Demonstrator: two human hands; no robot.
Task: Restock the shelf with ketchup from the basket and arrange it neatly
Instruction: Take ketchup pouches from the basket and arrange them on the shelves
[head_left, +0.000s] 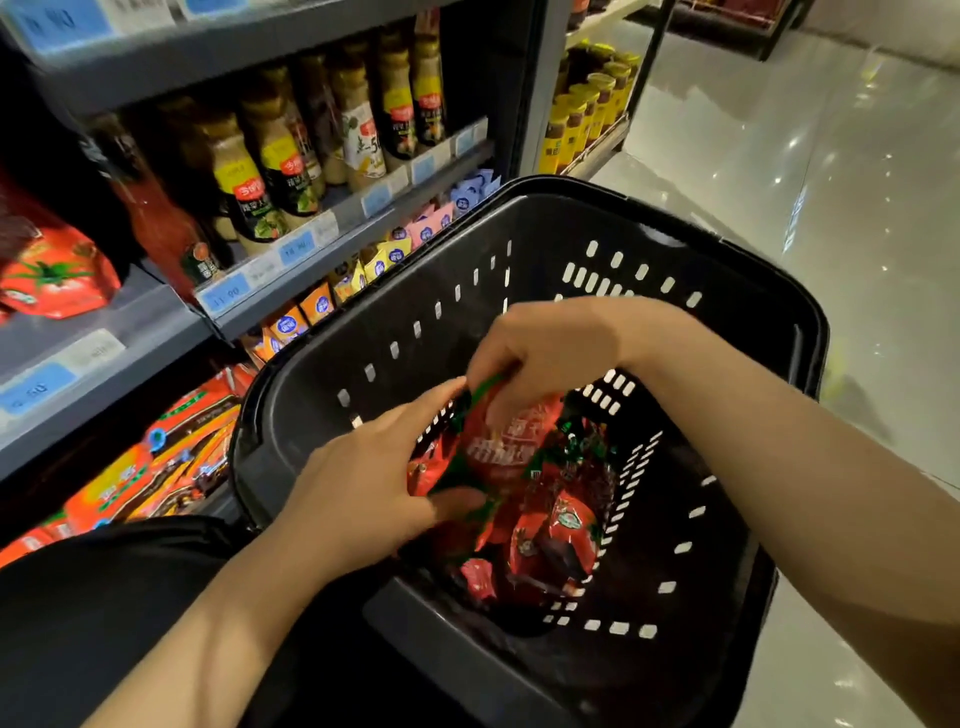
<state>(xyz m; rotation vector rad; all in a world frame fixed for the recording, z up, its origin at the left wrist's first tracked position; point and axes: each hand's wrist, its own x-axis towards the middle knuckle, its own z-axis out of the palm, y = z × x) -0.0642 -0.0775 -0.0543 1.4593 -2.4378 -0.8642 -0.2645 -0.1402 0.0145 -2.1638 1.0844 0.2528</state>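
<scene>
1. Both hands deep in the black basket (519, 249), its walls close all round (open above).
2. My right hand (550, 353) pinches the top ketchup pouch (498, 457); my left hand (374, 483) grips its lower edge.
3. Pouch tilted, long axis toward the shelf (156, 317).

Glossy pale grey floor tiles (779, 156) are reflecting small overhead light spots. Grey metal store shelving (332, 244) with blue price tags is lining the left side, and a dark display unit (727, 21) is standing far back.
</scene>
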